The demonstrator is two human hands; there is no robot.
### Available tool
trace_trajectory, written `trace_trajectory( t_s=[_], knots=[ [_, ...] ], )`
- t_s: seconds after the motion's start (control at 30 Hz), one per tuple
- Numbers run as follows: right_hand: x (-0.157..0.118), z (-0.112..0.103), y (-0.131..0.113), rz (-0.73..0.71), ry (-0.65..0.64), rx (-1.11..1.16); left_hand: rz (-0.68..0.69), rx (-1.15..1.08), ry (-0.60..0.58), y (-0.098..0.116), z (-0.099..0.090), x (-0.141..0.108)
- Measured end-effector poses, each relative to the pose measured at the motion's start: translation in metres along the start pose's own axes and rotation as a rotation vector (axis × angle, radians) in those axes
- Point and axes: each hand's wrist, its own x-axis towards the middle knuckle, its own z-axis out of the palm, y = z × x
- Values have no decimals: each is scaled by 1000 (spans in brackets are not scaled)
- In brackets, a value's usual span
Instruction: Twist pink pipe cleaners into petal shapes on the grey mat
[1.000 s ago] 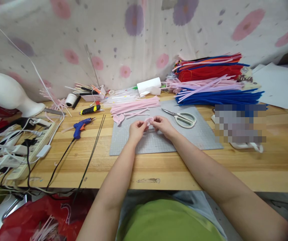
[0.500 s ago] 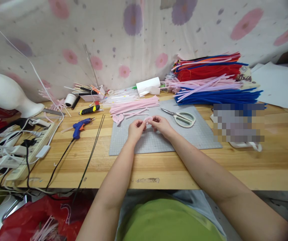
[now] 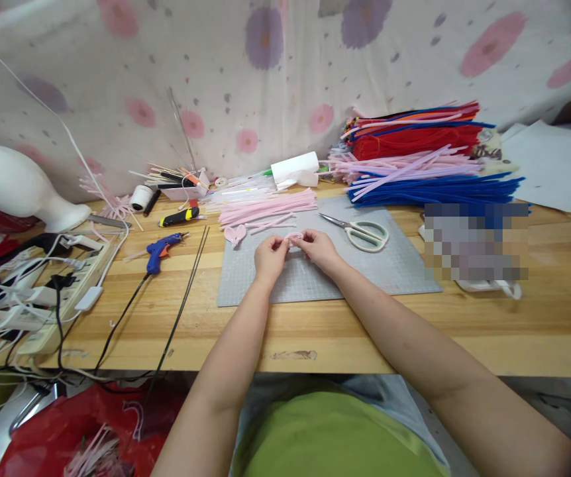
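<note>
Above the grey cutting mat [image 3: 315, 285], my left hand [image 3: 270, 260] and my right hand [image 3: 320, 250] meet fingertip to fingertip. Both pinch one pink pipe cleaner [image 3: 294, 235], which is bent into a small curve; the fingers cover much of it. Just left of my left hand lies a finished-looking pink petal shape [image 3: 234, 236] made of looped pipe cleaner. Behind the hands is a row of straight pink pipe cleaners [image 3: 268, 209], a few lying loose in front. Scissors [image 3: 366, 235] with pale handles rest on the mat to the right.
A blue glue gun [image 3: 159, 252], two thin dark wires [image 3: 186, 291] and a yellow-black utility knife [image 3: 179, 216] lie to the left. Beyond them sits a cable-filled power strip [image 3: 67, 298]. Blue pipe cleaners [image 3: 434, 191] are stacked at back right, near a blurred-out object [image 3: 474, 245].
The hands stay together over the mat, with only a slight shift of the fingers on the pink pipe cleaner. The view has moved very slightly.
</note>
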Motion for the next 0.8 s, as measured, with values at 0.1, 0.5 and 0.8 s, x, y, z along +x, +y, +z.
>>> trace_trajectory(
  t_s=[0.1, 0.5, 0.8],
  knots=[
    [0, -3, 0, -55, 23, -24, -31, -32, -46, -3, -1, 3],
    [-7, -6, -9, -154, 203, -243, -73, -15, -54, 2, -4, 2],
    [-14, 0, -16, -313, 300, -421, 46, 291, 71, 14, -6, -4]
  ],
)
